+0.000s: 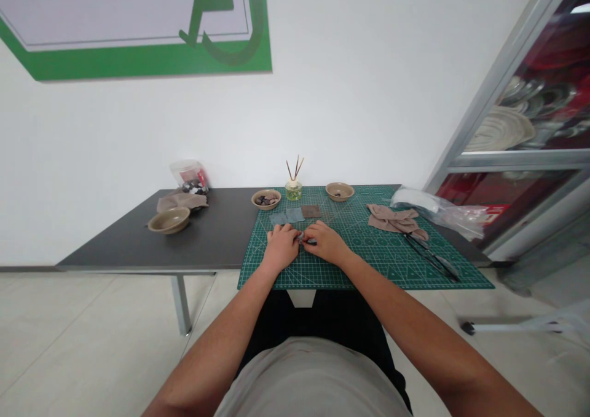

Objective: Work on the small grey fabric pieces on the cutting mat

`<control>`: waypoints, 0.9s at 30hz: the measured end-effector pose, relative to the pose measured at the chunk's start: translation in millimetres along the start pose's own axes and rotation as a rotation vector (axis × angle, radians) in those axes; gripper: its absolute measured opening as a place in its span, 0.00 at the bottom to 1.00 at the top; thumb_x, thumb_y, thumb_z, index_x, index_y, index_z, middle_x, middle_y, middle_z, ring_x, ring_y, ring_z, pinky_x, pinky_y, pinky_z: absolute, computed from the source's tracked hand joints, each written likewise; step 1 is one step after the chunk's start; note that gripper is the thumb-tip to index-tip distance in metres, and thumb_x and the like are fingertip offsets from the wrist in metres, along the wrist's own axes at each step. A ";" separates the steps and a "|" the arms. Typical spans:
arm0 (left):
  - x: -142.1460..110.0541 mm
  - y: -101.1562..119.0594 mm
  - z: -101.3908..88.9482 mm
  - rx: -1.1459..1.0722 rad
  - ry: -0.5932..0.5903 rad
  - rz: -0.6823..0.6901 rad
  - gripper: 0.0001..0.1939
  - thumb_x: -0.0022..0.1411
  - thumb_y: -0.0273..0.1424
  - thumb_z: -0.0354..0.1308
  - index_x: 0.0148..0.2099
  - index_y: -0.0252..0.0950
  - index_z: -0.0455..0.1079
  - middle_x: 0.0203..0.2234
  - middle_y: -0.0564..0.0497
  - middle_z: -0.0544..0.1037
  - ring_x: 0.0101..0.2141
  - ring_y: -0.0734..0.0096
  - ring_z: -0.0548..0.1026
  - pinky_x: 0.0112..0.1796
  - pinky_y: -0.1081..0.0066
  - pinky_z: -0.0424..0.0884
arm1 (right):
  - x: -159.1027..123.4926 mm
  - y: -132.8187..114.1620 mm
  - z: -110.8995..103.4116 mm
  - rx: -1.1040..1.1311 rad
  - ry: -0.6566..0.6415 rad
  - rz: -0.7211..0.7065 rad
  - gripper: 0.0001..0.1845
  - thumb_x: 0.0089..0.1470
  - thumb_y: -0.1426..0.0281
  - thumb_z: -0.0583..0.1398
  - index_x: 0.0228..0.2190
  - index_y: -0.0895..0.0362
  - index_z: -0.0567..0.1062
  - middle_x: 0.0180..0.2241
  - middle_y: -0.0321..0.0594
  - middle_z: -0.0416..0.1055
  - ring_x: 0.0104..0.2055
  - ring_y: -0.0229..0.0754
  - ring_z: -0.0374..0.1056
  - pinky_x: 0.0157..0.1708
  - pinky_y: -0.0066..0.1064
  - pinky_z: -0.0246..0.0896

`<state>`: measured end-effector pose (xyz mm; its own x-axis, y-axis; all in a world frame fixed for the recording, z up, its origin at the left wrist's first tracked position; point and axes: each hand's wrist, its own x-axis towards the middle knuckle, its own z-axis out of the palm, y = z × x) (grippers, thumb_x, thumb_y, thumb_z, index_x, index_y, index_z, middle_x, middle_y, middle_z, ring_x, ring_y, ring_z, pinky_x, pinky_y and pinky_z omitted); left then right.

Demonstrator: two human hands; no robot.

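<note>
Over the green cutting mat [369, 263], my left hand [282, 245] and my right hand [326, 243] meet with fingers pinched together. A small grey piece [301, 237] shows between the fingertips, too small to tell its kind. Something dark shows at my right fingers, partly hidden by them. Just beyond the hands lie flat blue-grey squares [295, 214] and a brown square [310, 211]; their material is unclear. Behind these, a tan bowl [266, 207] holds several dark and brownish pebble-like pieces. Another tan bowl [340, 197] has a small dark item in it.
A reed diffuser [294, 190] stands at the mat's back edge. On the right are a crumpled brown cloth [396, 220], black-framed glasses [433, 258] and clear plastic [442, 211]. A third bowl [169, 221], a cloth [182, 202] and a plastic container [190, 177] occupy the dark table [216, 245].
</note>
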<state>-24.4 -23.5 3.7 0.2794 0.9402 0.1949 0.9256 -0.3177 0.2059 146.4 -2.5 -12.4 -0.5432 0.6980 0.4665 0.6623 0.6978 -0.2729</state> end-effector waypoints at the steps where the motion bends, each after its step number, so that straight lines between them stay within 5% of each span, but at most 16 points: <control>1: 0.0 0.0 -0.2 -0.001 -0.002 -0.001 0.16 0.67 0.33 0.46 0.50 0.42 0.73 0.47 0.46 0.73 0.47 0.58 0.64 0.45 0.58 0.61 | 0.1 -0.1 0.2 -0.006 0.006 0.014 0.06 0.53 0.72 0.63 0.26 0.55 0.70 0.31 0.37 0.69 0.38 0.42 0.60 0.42 0.34 0.57; 21: 0.6 0.7 -0.7 0.009 -0.013 -0.005 0.17 0.67 0.32 0.46 0.51 0.43 0.73 0.47 0.46 0.73 0.47 0.57 0.64 0.45 0.58 0.61 | -0.1 0.7 1.9 -0.082 0.061 0.120 0.07 0.52 0.70 0.64 0.25 0.55 0.70 0.30 0.38 0.69 0.40 0.45 0.60 0.41 0.35 0.56; 27: 0.5 1.5 -1.8 0.015 -0.033 -0.012 0.17 0.67 0.32 0.45 0.52 0.43 0.72 0.48 0.46 0.72 0.48 0.57 0.64 0.45 0.58 0.61 | -0.8 0.6 1.7 -0.047 0.012 0.040 0.06 0.53 0.70 0.63 0.27 0.54 0.70 0.31 0.38 0.70 0.39 0.43 0.60 0.42 0.34 0.56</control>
<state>-23.3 -23.7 5.9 0.2762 0.9476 0.1605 0.9325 -0.3046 0.1941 146.3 -2.3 -14.4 -0.5098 0.7228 0.4665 0.7070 0.6610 -0.2515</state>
